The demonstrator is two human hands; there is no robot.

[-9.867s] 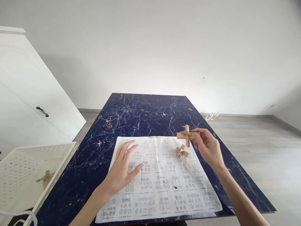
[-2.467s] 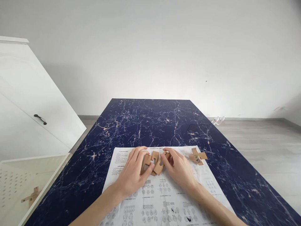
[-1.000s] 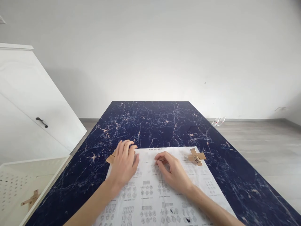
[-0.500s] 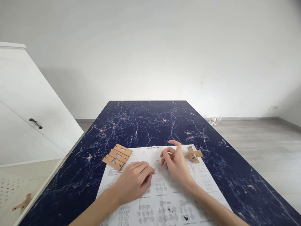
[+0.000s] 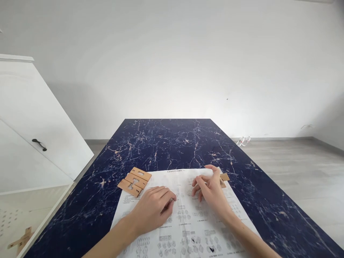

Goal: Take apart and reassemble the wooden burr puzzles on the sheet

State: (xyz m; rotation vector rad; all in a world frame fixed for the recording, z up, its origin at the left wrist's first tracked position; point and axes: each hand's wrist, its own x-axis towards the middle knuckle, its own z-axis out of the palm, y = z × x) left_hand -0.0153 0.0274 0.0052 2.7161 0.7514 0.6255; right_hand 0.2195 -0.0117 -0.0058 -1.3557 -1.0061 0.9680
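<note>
Your right hand (image 5: 211, 188) reaches over the small cross-shaped wooden puzzle piece (image 5: 224, 178) near the far right corner of the white printed instruction sheet (image 5: 185, 222); fingers curled, whether they grip it you cannot tell. Your left hand (image 5: 154, 209) rests loosely curled on the sheet, holding nothing. Three flat slotted wooden pieces (image 5: 134, 181) lie at the sheet's far left corner on the dark blue marbled table (image 5: 166, 143).

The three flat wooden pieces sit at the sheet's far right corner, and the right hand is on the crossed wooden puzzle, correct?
Not quite. In the head view the three flat wooden pieces lie at the far left corner of the sheet, partly on the dark table. The right hand does reach the crossed wooden puzzle.
</note>
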